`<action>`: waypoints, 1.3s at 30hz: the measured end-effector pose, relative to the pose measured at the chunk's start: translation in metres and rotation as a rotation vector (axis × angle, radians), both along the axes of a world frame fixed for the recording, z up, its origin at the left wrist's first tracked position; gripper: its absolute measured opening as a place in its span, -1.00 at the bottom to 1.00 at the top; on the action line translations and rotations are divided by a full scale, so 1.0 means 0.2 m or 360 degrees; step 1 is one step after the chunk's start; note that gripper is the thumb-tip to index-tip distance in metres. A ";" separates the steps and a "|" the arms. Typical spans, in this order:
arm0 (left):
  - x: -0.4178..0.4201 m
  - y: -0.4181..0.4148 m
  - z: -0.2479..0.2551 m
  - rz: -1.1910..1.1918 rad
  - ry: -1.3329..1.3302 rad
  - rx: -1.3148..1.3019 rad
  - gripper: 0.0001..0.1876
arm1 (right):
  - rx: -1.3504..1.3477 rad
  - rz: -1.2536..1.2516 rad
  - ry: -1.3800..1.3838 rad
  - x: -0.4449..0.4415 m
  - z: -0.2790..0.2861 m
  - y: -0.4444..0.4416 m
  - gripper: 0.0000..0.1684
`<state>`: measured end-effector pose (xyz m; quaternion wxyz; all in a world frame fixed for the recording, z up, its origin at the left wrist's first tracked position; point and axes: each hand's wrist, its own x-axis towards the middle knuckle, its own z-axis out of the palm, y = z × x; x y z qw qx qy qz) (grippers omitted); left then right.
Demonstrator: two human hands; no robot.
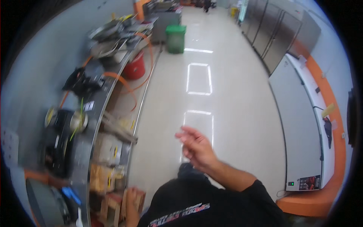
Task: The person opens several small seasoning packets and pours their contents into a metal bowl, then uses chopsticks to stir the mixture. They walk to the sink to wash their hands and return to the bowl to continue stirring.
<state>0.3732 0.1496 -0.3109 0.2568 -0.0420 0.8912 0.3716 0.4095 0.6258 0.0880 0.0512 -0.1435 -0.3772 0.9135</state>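
My right hand (198,149) is held out in front of my body above the pale tiled floor (246,119). Its fingers are bent and partly spread, and nothing is in it. Low on the left, beside the steel workbench (97,113), hangs my left hand (132,195). It appears in front of a reddish-brown box (141,198) at floor level. Blur and the viewing angle hide the left fingers, and I cannot tell whether they touch the box.
Bowls and pans (109,48) crowd the bench, with an orange hose (151,54) looping off it. Below stand a red bucket (135,66) and cardboard boxes (102,178). Ahead is a green bin (175,39). A white chest freezer (297,122) and steel refrigerators (272,31) line the right.
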 end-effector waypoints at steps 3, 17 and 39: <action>-0.01 0.27 -0.10 0.0044 -0.0410 -0.0041 -0.67 | 0.0080 0.0029 -0.0058 -0.39 -0.16 0.18 -0.47; -1.05 0.66 -0.06 0.0028 -0.0416 0.0272 -0.67 | 0.0471 0.0506 -0.0315 -1.59 -0.69 0.05 -0.56; -1.56 -0.05 -0.21 0.0243 -0.0361 0.0668 -0.64 | 0.1979 0.1998 -0.0730 -2.06 -1.98 0.07 -0.32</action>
